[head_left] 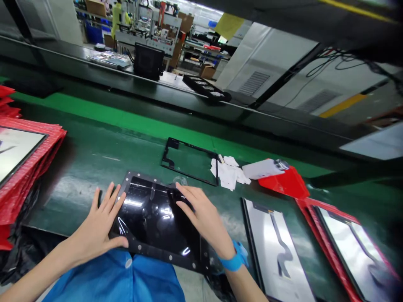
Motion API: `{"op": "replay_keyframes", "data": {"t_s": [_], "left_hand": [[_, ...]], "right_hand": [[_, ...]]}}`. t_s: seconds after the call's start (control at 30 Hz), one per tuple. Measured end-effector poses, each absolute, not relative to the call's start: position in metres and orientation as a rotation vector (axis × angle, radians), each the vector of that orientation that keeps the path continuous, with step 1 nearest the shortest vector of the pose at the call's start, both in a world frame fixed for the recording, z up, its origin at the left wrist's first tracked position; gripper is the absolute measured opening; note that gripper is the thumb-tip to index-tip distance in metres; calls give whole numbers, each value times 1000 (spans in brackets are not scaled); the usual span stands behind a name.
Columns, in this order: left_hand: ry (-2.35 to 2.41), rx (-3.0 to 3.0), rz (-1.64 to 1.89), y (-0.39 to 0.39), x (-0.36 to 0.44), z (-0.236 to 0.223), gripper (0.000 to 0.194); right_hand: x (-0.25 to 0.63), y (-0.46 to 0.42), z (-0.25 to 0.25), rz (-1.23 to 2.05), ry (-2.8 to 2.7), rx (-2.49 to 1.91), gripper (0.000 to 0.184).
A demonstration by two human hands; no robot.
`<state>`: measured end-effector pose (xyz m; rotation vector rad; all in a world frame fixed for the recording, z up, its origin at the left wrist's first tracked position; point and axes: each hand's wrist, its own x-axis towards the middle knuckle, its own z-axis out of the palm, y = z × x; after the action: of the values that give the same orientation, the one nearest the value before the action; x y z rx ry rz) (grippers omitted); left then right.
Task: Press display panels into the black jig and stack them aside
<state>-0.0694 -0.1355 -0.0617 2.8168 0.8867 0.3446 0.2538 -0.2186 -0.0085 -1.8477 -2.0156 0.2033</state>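
A glossy black panel (151, 214) lies in front of me in a dark frame with round silvery spots along its border. Its surface shows reflections and bubble-like marks. My left hand (100, 226) rests on the frame's left edge, fingers spread and thumb near the lower border. At the panel's upper right, my right hand (204, 214) reaches over the surface with fingers stretched and thumb apart from them; it covers part of that side. A blue band (234, 256) circles my right wrist. Beyond the panel, a thin black rectangular frame (190, 144) lies on the green table.
White scraps (228, 174), a white bottle (263, 168) on its side and a red sheet (288, 182) lie ahead right. Silvery display panels (272, 251) are at right, one on red wrap. Red bubble-wrap sheets (47, 138) are stacked left. A raised ledge (119, 90) runs behind.
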Motion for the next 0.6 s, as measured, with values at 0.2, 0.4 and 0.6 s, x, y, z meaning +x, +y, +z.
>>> {"op": "replay_keyframes", "data": {"t_s": [0.2, 0.4, 0.6], "left_hand": [[930, 2838, 341, -138, -72, -65, 123], [995, 2850, 400, -144, -69, -71, 119], [917, 2508, 711, -145, -63, -84, 64]], "right_hand": [[232, -186, -26, 206, -2174, -1858, 46], [248, -173, -20, 664, -1866, -1760, 45], [246, -183, 53, 850, -1742, -1637, 29]]}}
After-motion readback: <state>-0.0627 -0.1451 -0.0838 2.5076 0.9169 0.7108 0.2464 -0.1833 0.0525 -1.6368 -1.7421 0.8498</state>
